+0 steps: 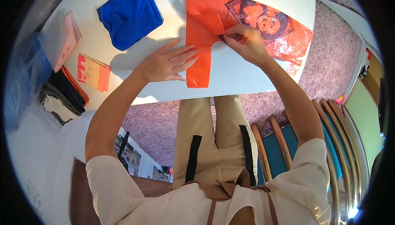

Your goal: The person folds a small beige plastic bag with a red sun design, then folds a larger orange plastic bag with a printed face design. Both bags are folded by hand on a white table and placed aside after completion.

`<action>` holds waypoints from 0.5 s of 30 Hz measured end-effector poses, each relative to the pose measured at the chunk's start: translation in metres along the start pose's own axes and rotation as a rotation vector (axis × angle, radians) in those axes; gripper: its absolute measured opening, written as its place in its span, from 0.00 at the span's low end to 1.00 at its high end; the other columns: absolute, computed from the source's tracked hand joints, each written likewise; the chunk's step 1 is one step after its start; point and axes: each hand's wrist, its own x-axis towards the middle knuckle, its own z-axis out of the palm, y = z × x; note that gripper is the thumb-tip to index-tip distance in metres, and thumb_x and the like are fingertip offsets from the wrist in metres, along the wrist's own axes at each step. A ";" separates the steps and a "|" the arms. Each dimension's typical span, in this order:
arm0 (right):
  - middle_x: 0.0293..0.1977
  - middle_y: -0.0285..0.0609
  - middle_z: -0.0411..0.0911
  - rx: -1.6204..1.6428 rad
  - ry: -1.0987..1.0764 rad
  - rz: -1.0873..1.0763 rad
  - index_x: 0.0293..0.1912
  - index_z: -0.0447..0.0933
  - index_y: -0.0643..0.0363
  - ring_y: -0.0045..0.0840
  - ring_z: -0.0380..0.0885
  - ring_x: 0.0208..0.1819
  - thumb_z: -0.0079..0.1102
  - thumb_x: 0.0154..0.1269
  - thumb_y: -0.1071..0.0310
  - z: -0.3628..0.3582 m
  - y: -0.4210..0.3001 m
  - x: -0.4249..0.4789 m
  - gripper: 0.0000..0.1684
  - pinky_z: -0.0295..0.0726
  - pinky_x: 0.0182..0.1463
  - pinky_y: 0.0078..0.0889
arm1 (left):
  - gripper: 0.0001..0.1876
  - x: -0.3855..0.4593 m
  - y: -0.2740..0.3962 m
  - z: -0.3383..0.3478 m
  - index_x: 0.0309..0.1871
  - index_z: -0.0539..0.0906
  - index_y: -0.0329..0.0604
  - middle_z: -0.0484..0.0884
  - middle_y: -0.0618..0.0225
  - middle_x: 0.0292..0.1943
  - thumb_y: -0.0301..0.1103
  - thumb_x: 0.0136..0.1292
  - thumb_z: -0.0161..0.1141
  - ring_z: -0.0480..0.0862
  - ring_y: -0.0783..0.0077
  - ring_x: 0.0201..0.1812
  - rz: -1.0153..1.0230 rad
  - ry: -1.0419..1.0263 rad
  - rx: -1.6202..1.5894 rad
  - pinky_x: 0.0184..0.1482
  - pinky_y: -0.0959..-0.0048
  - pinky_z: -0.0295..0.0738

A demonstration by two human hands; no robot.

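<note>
A red plastic carrier bag (200, 24) with a dark printed design lies flat across the white table (240, 80), one handle strip pointing towards me. My right hand (247, 43) pinches the bag at its inner edge, where a small dark bit shows between thumb and fingers. Spread out, my left hand (169, 61) rests its fingertips on the bag's left edge, near the base of that strip. Beyond my left hand is a folded blue cloth (131, 15).
Left of my left hand lie a folded yellow and orange plastic bag (94, 72), a folded pink item (68, 43), a stack of dark folded cloths (66, 90) and a translucent blue plastic bag (27, 73). A slatted wooden chair (280, 141) stands at the right below the table.
</note>
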 end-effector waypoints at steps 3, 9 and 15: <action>0.30 0.39 0.81 0.178 -0.057 0.184 0.36 0.80 0.66 0.17 0.79 0.31 0.65 0.58 0.72 -0.004 0.006 0.000 0.08 0.79 0.38 0.22 | 0.39 -0.001 0.002 0.007 0.59 0.75 0.55 0.71 0.71 0.65 0.53 0.40 0.73 0.69 0.73 0.67 0.002 0.078 0.063 0.71 0.61 0.58; 0.30 0.35 0.79 0.238 -0.084 0.255 0.37 0.80 0.66 0.14 0.76 0.31 0.63 0.60 0.71 -0.006 0.005 0.000 0.08 0.76 0.36 0.20 | 0.33 0.000 0.007 0.017 0.55 0.77 0.58 0.73 0.76 0.59 0.53 0.44 0.73 0.71 0.75 0.61 -0.046 0.163 0.100 0.62 0.63 0.63; 0.31 0.35 0.80 0.323 -0.084 0.272 0.39 0.80 0.65 0.14 0.76 0.32 0.62 0.62 0.70 -0.009 0.007 -0.001 0.08 0.76 0.37 0.20 | 0.14 0.008 0.009 0.027 0.42 0.77 0.63 0.77 0.81 0.45 0.41 0.52 0.67 0.74 0.76 0.53 -0.074 0.314 0.085 0.57 0.63 0.63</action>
